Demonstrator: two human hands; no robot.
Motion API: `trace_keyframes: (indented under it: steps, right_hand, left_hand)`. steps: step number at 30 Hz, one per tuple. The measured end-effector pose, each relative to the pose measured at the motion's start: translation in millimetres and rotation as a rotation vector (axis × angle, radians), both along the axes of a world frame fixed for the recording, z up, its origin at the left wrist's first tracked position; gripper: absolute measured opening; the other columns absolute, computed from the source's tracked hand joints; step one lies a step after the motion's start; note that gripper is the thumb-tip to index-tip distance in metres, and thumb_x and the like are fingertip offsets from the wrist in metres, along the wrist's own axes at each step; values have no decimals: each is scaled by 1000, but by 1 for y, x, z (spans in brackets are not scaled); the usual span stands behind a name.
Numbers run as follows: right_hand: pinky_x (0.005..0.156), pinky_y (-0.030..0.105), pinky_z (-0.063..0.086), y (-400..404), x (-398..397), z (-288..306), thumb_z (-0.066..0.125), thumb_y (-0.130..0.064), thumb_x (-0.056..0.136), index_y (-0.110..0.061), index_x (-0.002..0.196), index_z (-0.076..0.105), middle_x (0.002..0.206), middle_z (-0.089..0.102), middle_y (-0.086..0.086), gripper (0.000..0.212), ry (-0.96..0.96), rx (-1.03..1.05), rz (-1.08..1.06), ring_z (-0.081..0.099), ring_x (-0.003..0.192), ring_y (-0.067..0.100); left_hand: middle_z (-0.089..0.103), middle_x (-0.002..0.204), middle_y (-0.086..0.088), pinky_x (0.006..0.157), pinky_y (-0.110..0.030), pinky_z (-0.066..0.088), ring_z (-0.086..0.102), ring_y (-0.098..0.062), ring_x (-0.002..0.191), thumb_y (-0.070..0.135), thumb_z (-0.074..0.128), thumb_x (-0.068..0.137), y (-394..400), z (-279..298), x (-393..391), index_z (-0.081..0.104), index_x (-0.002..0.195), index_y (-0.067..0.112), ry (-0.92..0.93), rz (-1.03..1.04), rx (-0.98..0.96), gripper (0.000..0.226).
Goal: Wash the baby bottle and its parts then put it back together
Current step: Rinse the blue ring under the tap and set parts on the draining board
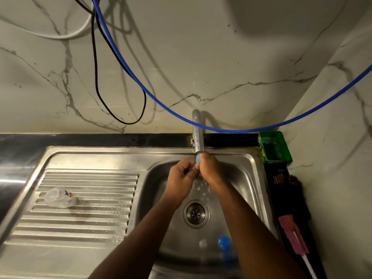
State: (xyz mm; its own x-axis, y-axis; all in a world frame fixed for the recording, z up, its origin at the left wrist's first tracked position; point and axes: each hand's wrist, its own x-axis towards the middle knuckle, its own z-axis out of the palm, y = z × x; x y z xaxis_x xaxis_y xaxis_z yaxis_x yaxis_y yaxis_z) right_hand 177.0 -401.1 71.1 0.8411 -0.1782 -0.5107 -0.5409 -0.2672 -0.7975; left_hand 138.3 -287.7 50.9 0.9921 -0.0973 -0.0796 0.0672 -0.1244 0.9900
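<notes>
Sink: stainless-steel kitchen sink (253,170) with ribbed draining board on its left and round drain in the basin; water splashing down from the hands.
Tap: grey metal spout (197,133) above the basin, running onto the hands.
Brush: pink sponge bottle brush with white handle (294,236), lying untouched on the dark counter to the right of the sink.
Bottle body: clear plastic baby bottle with a small printed picture (60,197), lying on its side on the draining board, well apart from the hands; probably rinsed already.
Left hand (182,176): fingers curled, pinching a small pale-blue part (198,159) under the stream.
Right hand (211,170): curled round the same part from the other side, touching the left hand.
Blue part: round blue plastic piece (223,243) on the basin floor near the front, apparently still to be washed.
Progress: mid-wash; remaining parts and all reassembly left.
</notes>
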Motion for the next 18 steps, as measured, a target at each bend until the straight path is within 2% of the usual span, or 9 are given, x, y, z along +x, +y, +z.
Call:
trace_keyframes:
  steps: [2,3,6,8,11,13,14,16,18]
  right_hand:
    - [50,22,37,-2,1,5,31,-44,110,-18,82,56,66,51,2,46,130,154,-34,45,53,9]
    - [51,23,38,-4,-2,7,31,-45,111,-16,91,59,67,51,0,45,91,124,16,46,53,8]
    - [63,28,47,-11,-14,-3,32,-43,111,-23,133,49,94,62,1,35,-259,-201,203,58,73,9]
    - [68,27,50,-13,-15,-11,32,-45,111,-26,143,45,104,62,-3,40,-343,-245,277,63,87,14]
    - [66,28,47,-5,-15,-23,31,-53,109,-17,114,65,89,67,4,49,-191,-17,87,65,82,20]
    - [58,27,44,2,-10,-22,34,-59,106,-16,90,63,71,61,6,55,46,254,-157,59,63,19]
    - [55,27,43,4,-9,-20,35,-60,106,-16,89,63,68,60,5,54,84,277,-199,57,59,17]
    - [58,26,45,3,-11,-23,38,-52,107,-17,101,64,75,63,1,45,-64,131,-103,60,64,14]
    - [62,26,45,-2,-12,-23,40,-46,108,-22,111,63,79,62,-6,33,-285,-267,82,61,70,9]
  left_hand:
    - [75,96,-9,81,-37,61,72,-24,89,10,65,102,3,-9,0,76,106,6,-67,-7,61,12]
    - [76,97,-7,80,-34,60,72,-20,89,10,66,101,5,-11,-1,76,107,8,-74,-7,66,13]
    - [77,99,-7,76,-26,57,71,-14,85,7,63,102,5,-6,-5,73,119,8,-12,-1,-37,20]
    - [77,94,-6,72,-23,55,69,-12,79,7,60,103,5,-5,-4,73,119,4,20,2,-117,20]
    - [75,85,-5,70,-23,55,68,-11,74,6,59,103,3,-4,-3,74,113,-1,40,14,-182,19]
    - [73,78,-7,66,-24,55,67,-12,68,3,58,103,2,-3,-6,73,114,-4,74,22,-242,19]
    - [72,74,-6,64,-22,53,66,-11,65,3,58,104,1,-3,-7,73,113,-3,83,24,-247,20]
    - [71,73,-5,63,-23,49,62,-12,65,9,57,105,3,-4,-7,75,113,1,94,15,-231,21]
    - [68,75,-6,65,-27,48,57,-15,66,17,56,106,7,-6,-5,76,113,4,125,3,-247,24]
